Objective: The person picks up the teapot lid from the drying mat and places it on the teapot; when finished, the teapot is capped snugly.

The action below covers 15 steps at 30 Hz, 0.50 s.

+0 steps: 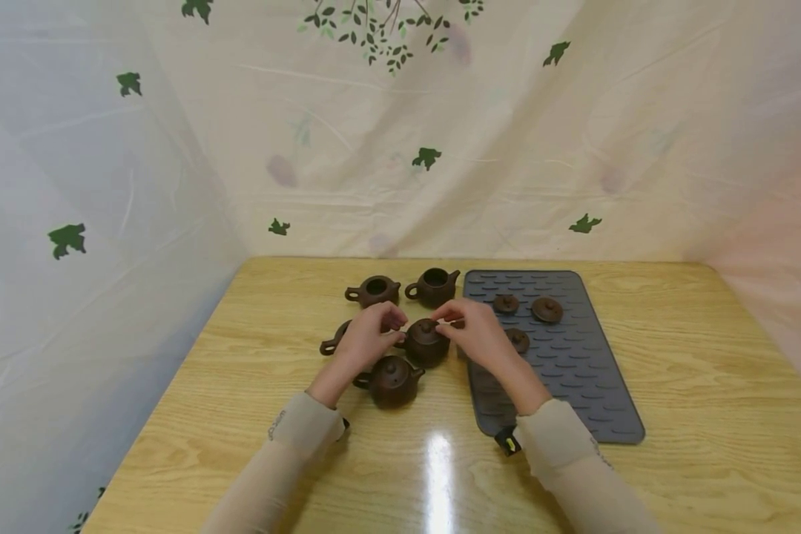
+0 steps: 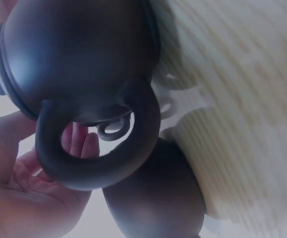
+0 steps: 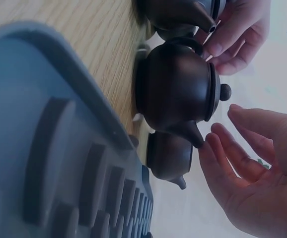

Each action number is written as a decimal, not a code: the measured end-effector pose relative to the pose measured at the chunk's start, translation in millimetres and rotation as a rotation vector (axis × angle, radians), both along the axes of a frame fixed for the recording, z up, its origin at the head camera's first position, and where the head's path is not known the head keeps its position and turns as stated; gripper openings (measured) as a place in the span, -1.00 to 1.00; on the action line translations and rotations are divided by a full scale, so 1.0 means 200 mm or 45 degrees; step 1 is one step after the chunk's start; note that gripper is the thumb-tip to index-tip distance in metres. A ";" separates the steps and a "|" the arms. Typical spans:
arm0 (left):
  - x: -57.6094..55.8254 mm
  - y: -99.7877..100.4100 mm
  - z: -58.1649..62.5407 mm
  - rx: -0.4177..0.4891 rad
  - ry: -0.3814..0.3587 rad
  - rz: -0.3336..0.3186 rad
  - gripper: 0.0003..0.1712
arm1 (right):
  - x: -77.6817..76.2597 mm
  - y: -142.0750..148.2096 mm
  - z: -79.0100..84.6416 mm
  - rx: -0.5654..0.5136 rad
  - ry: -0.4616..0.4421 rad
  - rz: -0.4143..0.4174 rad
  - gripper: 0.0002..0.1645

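Note:
A dark brown teapot (image 1: 427,347) with its lid on stands upright between both hands. My left hand (image 1: 368,337) is at its handle side; in the left wrist view the relaxed fingers spread behind the handle (image 2: 96,173), with the thumb near the lid's rim. My right hand (image 1: 478,335) is by the spout and lid. In the right wrist view its loosely bent fingers are around the spout tip (image 3: 194,135), a fingertip close to the lid knob (image 3: 225,92) without gripping it. A second lidded teapot (image 1: 394,384) stands nearer to me.
Two lidless teapots (image 1: 377,291) (image 1: 435,289) stand behind, and another lidless teapot (image 1: 337,339) is partly hidden by the left hand. Three lids (image 1: 547,310) lie on a grey ridged mat (image 1: 567,371) at the right. A curtain hangs behind the wooden table (image 1: 240,356).

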<state>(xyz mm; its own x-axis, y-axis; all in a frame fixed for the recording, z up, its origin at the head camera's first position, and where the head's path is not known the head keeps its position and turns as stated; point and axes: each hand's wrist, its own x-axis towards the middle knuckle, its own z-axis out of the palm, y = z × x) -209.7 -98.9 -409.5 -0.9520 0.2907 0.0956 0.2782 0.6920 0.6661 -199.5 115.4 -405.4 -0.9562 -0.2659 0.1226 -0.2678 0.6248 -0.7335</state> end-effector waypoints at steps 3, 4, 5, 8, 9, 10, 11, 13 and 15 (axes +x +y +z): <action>0.00 -0.01 0.01 -0.004 -0.007 0.006 -0.83 | 0.00 0.02 0.00 0.000 0.011 -0.005 -0.79; 0.00 -0.01 0.01 -0.004 -0.010 0.007 -0.83 | 0.01 0.02 0.01 0.002 0.017 -0.007 -0.79; 0.00 -0.01 0.01 -0.002 -0.014 0.010 -0.83 | 0.01 0.03 0.01 0.006 0.021 -0.007 -0.78; 0.01 -0.02 0.02 -0.001 -0.022 0.023 -0.82 | 0.01 0.05 0.01 0.016 0.030 -0.015 -0.78; 0.01 -0.02 0.02 0.005 -0.024 0.028 -0.82 | 0.01 0.06 0.01 0.016 0.028 -0.018 -0.78; 0.01 -0.02 0.02 0.004 -0.017 0.029 -0.82 | 0.02 0.07 0.01 0.018 0.031 -0.020 -0.77; 0.01 -0.03 0.02 0.007 -0.016 0.031 -0.82 | 0.02 0.08 0.01 0.019 0.035 -0.020 -0.77; 0.01 -0.04 0.02 0.013 -0.013 0.033 -0.81 | 0.02 0.10 0.01 0.012 0.040 -0.024 -0.75; 0.02 -0.04 0.02 0.022 -0.008 0.033 -0.81 | 0.02 0.12 0.00 0.008 0.043 -0.031 -0.75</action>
